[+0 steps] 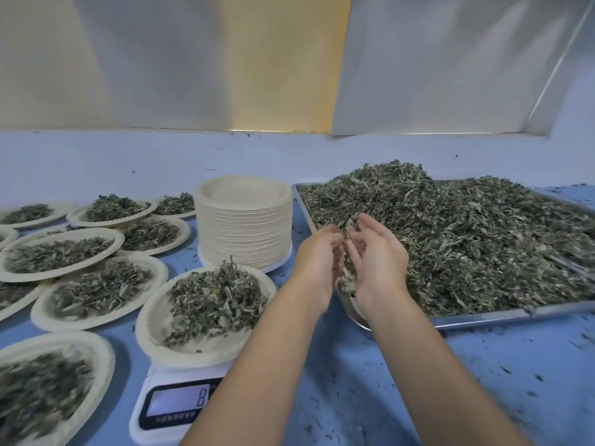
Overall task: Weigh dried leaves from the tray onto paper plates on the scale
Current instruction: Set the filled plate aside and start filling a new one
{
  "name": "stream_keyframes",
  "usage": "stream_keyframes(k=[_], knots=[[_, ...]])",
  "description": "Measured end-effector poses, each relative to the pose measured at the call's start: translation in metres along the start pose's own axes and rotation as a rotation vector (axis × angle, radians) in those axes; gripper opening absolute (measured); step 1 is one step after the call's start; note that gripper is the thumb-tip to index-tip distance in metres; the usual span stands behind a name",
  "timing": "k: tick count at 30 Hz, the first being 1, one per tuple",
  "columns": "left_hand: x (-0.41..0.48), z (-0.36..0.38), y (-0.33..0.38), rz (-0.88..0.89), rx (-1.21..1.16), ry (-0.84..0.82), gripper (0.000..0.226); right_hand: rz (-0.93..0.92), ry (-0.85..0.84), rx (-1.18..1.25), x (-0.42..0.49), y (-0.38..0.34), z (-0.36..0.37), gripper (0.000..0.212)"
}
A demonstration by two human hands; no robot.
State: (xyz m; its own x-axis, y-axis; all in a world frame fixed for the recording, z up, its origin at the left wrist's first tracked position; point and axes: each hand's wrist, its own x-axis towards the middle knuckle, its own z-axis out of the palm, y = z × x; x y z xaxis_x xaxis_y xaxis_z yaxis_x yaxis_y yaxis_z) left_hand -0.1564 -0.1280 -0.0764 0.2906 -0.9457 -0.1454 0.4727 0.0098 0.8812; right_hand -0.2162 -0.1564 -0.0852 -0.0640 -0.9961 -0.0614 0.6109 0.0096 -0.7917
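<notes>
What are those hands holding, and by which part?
The left hand and right hand cup a loose clump of dried leaves between their palms, at the near left corner of the tray.

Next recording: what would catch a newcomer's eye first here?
The heap of dried leaves filling the metal tray at right dominates, with the left hand and right hand cupping leaves together at its near-left corner. Left of them a filled paper plate sits on the scale, a tall stack of empty plates behind it.

Bare forearms (428,365); left hand (317,257); right hand (378,259)
</notes>
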Motion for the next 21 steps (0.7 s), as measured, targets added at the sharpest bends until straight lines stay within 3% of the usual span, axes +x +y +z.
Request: stream_keyframes(k=[11,16,21], knots=[[-0.039,-0.064,0.042,0.250,0.173,0.149,0.026,0.038,-0.149,-0.041,-0.040,0.030,0.050,0.030],[-0.048,-0.112,0.058,0.379,0.252,0.268,0.030,0.000,-0.270,-0.370,-0.048,0.049,0.057,0.026],[-0.048,-0.169,0.071,0.442,0.490,0.473,0.030,-0.026,-0.354,-0.625,-0.047,0.060,0.051,0.036]])
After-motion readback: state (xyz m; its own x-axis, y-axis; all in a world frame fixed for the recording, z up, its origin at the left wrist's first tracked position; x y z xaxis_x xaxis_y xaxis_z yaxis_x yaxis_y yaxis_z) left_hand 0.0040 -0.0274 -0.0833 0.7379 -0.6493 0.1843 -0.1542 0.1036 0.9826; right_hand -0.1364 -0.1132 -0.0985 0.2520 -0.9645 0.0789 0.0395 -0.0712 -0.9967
